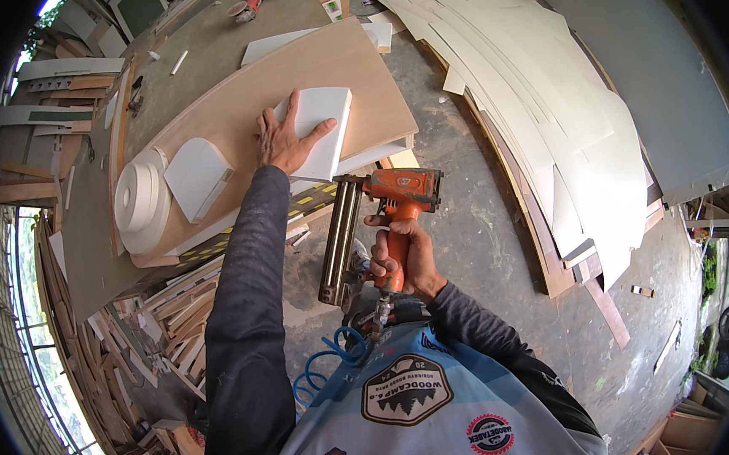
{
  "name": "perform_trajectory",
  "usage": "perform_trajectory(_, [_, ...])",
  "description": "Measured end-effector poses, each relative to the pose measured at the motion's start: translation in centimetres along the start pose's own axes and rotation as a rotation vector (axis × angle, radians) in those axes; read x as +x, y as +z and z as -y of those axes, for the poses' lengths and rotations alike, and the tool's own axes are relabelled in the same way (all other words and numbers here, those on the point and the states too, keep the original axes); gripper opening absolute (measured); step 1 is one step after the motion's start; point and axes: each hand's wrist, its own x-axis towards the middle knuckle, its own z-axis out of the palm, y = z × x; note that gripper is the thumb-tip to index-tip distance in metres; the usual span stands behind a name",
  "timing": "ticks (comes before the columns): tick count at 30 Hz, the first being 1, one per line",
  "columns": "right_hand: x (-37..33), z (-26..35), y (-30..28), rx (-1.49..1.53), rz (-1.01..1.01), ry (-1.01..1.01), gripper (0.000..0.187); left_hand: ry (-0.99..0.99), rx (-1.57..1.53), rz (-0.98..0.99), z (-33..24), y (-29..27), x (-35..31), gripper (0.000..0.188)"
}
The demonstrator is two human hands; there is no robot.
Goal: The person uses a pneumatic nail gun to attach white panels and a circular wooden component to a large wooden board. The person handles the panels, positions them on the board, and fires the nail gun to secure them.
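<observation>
My left hand [285,140] lies on a white box-like piece [329,103] with its fingers spread and thumb stretched across the top. That piece rests on a curved-edged wooden panel [353,68] at the far left of me. In my right hand [413,258] is an orange nail gun [404,189], gripped by its handle in front of my body, its long metal magazine to the left. A blue coiled air hose [331,348] hangs by its lower end. Left of my left hand, a white piece with a rounded end [194,173] and stacked white round pieces [138,197] sit on the panel.
A red angle grinder [248,9] lies at the back of the worktable [202,78]. Large pale sheets [532,89] are piled on the right, near a grey board [649,64]. Wood offcuts [189,316] are heaped below the table. Scraps lie on the concrete floor [474,220].
</observation>
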Motion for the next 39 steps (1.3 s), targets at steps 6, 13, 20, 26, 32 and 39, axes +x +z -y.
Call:
perform_trajectory(6, [0.0,0.0,0.0,0.009,0.012,0.015,0.042,0.01,-0.018,-0.01,0.0,0.0,-0.1,0.116])
perform_trajectory(13, [-0.1,0.1,0.0,-0.007,-0.004,0.018,0.041,0.017,-0.006,-0.004,-0.3,-0.2,-0.3,0.113])
perform_trajectory(20, [-0.2,0.1,-0.9,0.028,-0.037,0.037,0.04,0.018,0.013,0.007,-0.8,-0.5,-0.1,0.109])
perform_trajectory(26, [-1.8,1.1,-0.6,0.02,-0.245,-0.108,0.044,0.066,0.138,0.044,-0.1,-1.5,0.2,0.119])
perform_trajectory(32, [-2.5,1.9,-2.4,0.093,-0.304,-0.215,0.037,0.122,0.096,0.28,-0.9,-2.1,1.9,0.146])
perform_trajectory(39, [-2.0,1.3,-2.7,0.093,-0.274,-0.228,0.037,-0.332,-0.124,0.276,3.2,-4.0,6.1,0.147])
